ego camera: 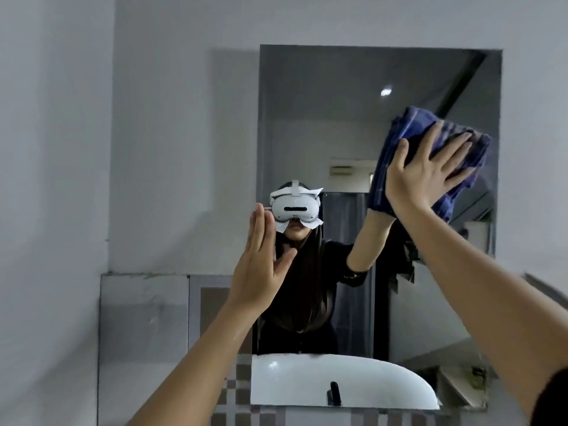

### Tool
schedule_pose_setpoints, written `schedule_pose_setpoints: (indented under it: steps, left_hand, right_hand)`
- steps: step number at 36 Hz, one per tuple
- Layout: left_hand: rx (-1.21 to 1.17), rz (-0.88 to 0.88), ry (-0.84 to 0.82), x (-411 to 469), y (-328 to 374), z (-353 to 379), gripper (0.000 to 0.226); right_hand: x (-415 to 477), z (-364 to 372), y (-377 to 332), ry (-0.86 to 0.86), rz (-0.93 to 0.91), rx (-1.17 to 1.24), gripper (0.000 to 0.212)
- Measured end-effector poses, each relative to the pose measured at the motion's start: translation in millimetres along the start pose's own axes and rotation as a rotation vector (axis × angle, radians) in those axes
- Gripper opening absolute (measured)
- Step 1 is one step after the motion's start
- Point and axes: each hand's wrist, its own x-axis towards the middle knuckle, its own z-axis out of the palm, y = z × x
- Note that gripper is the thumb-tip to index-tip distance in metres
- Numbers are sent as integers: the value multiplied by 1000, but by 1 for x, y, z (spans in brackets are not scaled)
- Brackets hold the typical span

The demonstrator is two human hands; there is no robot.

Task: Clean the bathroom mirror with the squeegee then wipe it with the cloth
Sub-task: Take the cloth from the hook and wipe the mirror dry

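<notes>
Pressing flat, the right hand (427, 176) pushes a blue cloth (396, 155) against the mirror (322, 118), up high on the right side of the glass. The fingers (455, 142) are spread wide on the cloth, not curled around it, so the cloth is pinned between the palm and the glass. The left hand (255, 265) is open and holds nothing. Its fingers are straight and close together, near the left edge of the mirror. I cannot tell if it touches the glass.

The cloth looks soft, light and floppy. One end hangs down below the hand. It is likely to slip if the hand lifts, so a flat palm on the thick middle of the bunch seems the best hold. The mirror is hard and smooth and could break, so gentle pushing is wise. No squeegee shows. A white sink (307, 379) shows low in the mirror.
</notes>
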Motion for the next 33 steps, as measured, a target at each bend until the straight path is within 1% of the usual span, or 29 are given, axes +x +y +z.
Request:
schedule_pose_setpoints:
  steps: [2, 4, 5, 7, 9, 12, 15, 17, 18, 20, 22, 25, 28, 31, 33]
  left_hand:
    - [-8, 1, -13, -9, 1, 2, 76]
    - [-11, -8, -33, -19, 2, 5, 78]
    - [-4, -12, -43, -24, 2, 6, 78]
    - [14, -28, -55, -33, 2, 9, 79]
    - [17, -56, -55, -41, 3, 12, 78]
    - [7, -102, -30, -51, 9, 18, 76]
    - [-9, -110, -2, -61, 14, 23, 71]
    - [-40, -115, 19, -67, 18, 24, 67]
    - [-58, -119, 31, -67, 19, 23, 65]
    - [-45, -93, 65, -62, 20, 19, 62]
    - [14, -46, 90, -44, 18, 16, 60]
    - [110, 16, 124, 1, 11, 9, 56]
    - [190, 68, 155, 54, 14, -5, 52]
    - [223, 93, 154, 99, 19, -20, 50]
    - [229, 99, 133, 117, 20, -28, 51]
  right_hand:
    - [-19, 10, -24, -14, -21, 14, 65]
    - [-37, 17, -51, -64, -135, 7, 66]
    - [-45, 21, -62, -91, -245, -9, 65]
    - [-62, 25, -77, -131, -536, -48, 63]
    - [-76, 28, -80, -184, -796, -103, 61]
    - [-86, 25, -60, -245, -1057, -188, 59]
    - [-83, 15, -17, -286, -1272, -265, 58]
    - [-72, 6, 18, -307, -1373, -341, 58]
    - [-64, 0, 36, -310, -1394, -375, 59]
    - [-48, -12, 67, -297, -1363, -419, 59]
    - [-29, -24, 92, -276, -1237, -427, 60]
    - [-4, -38, 118, -247, -948, -391, 63]
    - [2, -41, 132, -202, -601, -254, 63]
    - [-22, -32, 126, -140, -279, -97, 64]
    - [-50, -21, 112, -107, -117, -18, 64]
